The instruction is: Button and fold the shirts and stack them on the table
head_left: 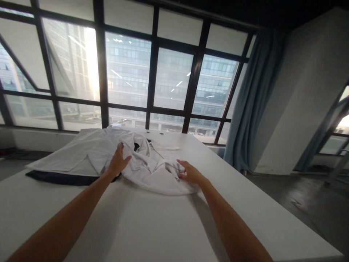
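A crumpled white garment (pixel 163 180), its kind hard to tell among the folds, lies on the white table (pixel 152 222). My left hand (pixel 119 161) rests against its middle, with the thumb spread away from the fingers. At its right end, my right hand (pixel 192 174) has its fingers and thumb closed on a fold of the fabric; the fingertips are partly hidden. More white cloth (pixel 73 151) spreads to the left, over a dark navy piece of cloth (pixel 62 177) that shows along the near edge. A small black patch (pixel 136 146) shows between the folds.
Black-framed windows (pixel 152 72) stand behind the table's far end. A blue curtain (pixel 251 98) hangs at the right beside a pale pillar (pixel 294 105). The table's right edge runs diagonally above a grey floor (pixel 297 198). A small dark disc (pixel 161 133) is on the far tabletop.
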Available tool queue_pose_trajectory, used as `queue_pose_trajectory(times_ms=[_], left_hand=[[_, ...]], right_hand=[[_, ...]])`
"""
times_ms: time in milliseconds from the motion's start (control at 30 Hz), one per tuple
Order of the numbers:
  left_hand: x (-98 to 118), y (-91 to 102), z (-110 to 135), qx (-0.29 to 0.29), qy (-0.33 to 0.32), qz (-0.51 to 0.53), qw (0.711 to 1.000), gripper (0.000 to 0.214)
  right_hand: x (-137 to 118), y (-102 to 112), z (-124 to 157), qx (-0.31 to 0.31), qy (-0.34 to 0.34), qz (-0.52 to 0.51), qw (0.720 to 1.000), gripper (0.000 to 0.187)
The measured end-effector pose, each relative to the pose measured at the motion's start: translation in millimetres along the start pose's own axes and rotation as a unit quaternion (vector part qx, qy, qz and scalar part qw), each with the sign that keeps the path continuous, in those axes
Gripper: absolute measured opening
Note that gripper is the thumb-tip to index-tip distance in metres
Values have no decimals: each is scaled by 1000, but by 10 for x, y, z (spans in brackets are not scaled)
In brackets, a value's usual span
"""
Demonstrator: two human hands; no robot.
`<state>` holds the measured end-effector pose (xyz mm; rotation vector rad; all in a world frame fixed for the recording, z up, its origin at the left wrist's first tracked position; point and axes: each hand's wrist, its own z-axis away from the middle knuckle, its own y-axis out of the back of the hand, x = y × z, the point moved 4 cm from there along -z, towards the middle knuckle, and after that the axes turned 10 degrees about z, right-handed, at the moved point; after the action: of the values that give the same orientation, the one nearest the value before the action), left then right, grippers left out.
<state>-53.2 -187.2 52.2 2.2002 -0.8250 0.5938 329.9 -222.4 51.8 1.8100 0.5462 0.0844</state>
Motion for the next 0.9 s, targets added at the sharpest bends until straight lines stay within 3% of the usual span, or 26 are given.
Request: queue_pose_trajectory(times_ms=[100,167,233,267,300,367,433,467,500,567,700,800,900], left_hand=[[53,-114,31,-63,-43,7,997,76],[76,-157,50,-91,-62,-4,994,69],[105,-148,72,-94,-63,-31,993,65],[124,-120,84,-83,-52,-53,994,64],[153,-78,97,-66,-34,-81,994,64],[263,27,129,-21,-6,-139,990,65],[446,97,166,8,-14,-176,984,60],[549,95,189,3,-29,-184,983,55],[642,65,217,-18,-43,-188,981,51],[751,-73,297,-114,-33,-198,973,47],[692,-395,547,-344,53,-237,907,56],[737,-530,653,-412,-39,-161,896,49],[888,-588,702,-444,-148,-3,884,36]], right_hand=[[-403,-72,17,-131,65,37,989,44],[-650,-72,91,-261,114,-22,958,29],[-834,-42,161,-347,135,-80,925,36],[-885,-16,158,-332,126,-86,931,42],[-914,17,130,-275,108,-77,952,44],[-950,77,69,-96,74,-53,991,39],[-1016,35,54,21,83,-55,995,38],[-1065,-35,51,32,104,-61,992,45],[-1121,-122,45,21,130,-63,989,52],[-1208,-287,23,-25,163,-37,986,56],[-1067,-341,-50,-109,99,90,985,26],[-645,-121,-19,-174,-16,175,969,18],[-295,188,46,-129,-72,163,976,22]])
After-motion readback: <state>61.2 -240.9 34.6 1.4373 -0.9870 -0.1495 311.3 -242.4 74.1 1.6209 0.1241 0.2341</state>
